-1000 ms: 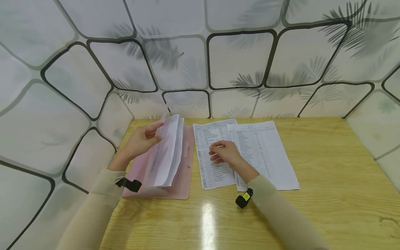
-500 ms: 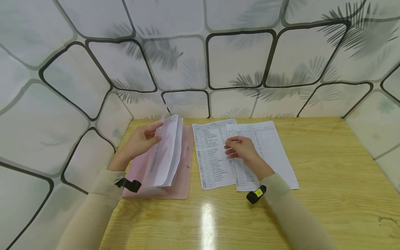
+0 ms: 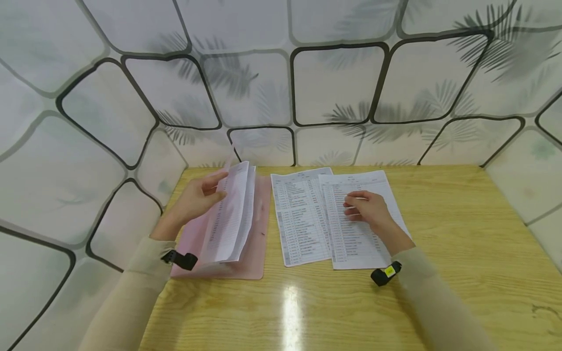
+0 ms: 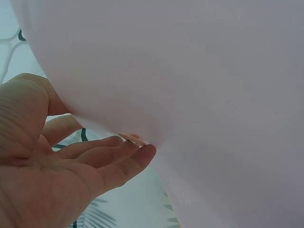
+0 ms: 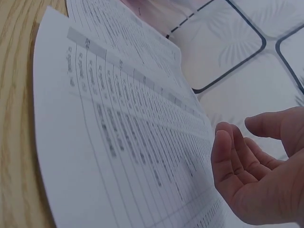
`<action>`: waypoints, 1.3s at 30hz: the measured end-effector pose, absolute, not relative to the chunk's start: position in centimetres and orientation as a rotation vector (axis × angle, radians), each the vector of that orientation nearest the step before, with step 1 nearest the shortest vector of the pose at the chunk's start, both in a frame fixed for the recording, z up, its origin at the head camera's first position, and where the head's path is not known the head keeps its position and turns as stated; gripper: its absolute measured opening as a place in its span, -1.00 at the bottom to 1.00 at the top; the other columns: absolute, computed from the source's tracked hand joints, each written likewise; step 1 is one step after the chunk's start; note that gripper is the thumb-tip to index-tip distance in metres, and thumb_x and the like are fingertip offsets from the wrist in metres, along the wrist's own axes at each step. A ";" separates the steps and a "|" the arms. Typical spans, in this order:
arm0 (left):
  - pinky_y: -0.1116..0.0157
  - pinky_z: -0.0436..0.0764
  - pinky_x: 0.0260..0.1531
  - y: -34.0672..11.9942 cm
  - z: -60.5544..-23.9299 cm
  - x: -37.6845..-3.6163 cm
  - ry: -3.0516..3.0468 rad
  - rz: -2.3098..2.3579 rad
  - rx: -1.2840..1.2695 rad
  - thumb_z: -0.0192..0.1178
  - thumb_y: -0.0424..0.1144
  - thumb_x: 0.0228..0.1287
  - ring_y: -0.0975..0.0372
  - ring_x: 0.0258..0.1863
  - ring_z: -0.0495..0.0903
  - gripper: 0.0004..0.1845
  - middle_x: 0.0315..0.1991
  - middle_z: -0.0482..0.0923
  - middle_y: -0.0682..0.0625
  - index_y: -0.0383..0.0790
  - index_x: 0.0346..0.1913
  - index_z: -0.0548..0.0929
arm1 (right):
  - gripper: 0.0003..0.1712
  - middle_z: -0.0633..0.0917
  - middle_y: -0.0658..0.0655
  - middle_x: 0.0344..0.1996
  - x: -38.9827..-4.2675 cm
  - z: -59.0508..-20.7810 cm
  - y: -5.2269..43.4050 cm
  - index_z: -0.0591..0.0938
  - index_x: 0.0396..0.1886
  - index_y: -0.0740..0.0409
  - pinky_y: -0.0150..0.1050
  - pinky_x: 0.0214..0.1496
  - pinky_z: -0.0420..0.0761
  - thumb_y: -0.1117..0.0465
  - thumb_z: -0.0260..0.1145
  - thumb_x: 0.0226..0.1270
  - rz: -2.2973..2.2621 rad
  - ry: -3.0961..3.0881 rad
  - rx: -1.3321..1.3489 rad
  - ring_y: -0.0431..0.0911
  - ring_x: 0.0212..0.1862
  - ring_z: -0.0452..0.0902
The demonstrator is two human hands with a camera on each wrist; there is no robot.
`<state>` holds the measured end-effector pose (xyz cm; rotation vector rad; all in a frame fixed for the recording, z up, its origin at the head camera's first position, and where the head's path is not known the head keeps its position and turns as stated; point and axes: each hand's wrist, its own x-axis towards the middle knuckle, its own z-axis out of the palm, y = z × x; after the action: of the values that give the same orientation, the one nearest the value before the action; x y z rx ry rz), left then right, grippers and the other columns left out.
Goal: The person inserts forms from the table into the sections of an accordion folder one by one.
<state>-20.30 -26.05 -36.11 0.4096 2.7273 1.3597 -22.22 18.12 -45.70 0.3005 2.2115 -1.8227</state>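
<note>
Head view: left of centre, the pink folder (image 3: 260, 219) lies open, its raised leaves (image 3: 230, 214) pinched by your left hand (image 3: 195, 199); right of centre, your right hand (image 3: 366, 209), loosely curled and holding nothing, is over a printed sheet (image 3: 351, 243).

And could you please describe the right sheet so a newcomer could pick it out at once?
On the wooden table, start at the open pink folder and move right, past the left sheet. Next comes the right sheet, with the right hand above it. Unlike the left sheet, it lies on top where the two overlap.
</note>
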 end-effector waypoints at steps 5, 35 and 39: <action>0.68 0.49 0.01 -26.1 -36.2 -20.2 2.714 1.391 0.423 0.21 -0.48 0.45 -0.29 0.42 0.45 -0.40 0.57 0.28 -0.38 -0.49 0.50 0.39 | -0.39 0.73 0.20 0.02 -22.1 -46.2 20.3 0.44 0.45 0.33 -0.37 -0.18 0.77 0.07 0.27 0.59 -1.774 2.268 0.337 -0.28 -0.30 0.74; 0.67 0.50 -0.01 -26.1 -36.2 -20.3 2.709 1.388 0.411 0.21 -0.47 0.45 -0.28 0.42 0.46 -0.40 0.56 0.30 -0.37 -0.47 0.51 0.39 | -0.34 0.69 0.23 -0.01 -22.1 -46.9 26.5 0.50 0.44 0.35 -0.44 -0.34 0.67 0.06 0.33 0.50 -1.520 2.599 0.558 -0.27 -0.33 0.57; 0.67 0.50 -0.01 -26.1 -36.2 -20.3 2.713 1.384 0.417 0.22 -0.47 0.45 -0.28 0.41 0.47 -0.40 0.55 0.30 -0.38 -0.48 0.51 0.39 | -0.33 0.69 0.21 -0.03 -21.9 -47.0 27.1 0.50 0.43 0.35 -0.44 -0.35 0.66 0.04 0.33 0.50 -1.502 2.613 0.559 -0.28 -0.36 0.56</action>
<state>-20.31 -26.11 -36.22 0.4167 2.7130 1.3840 -21.95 27.07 -47.04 0.5588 2.6127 -1.5015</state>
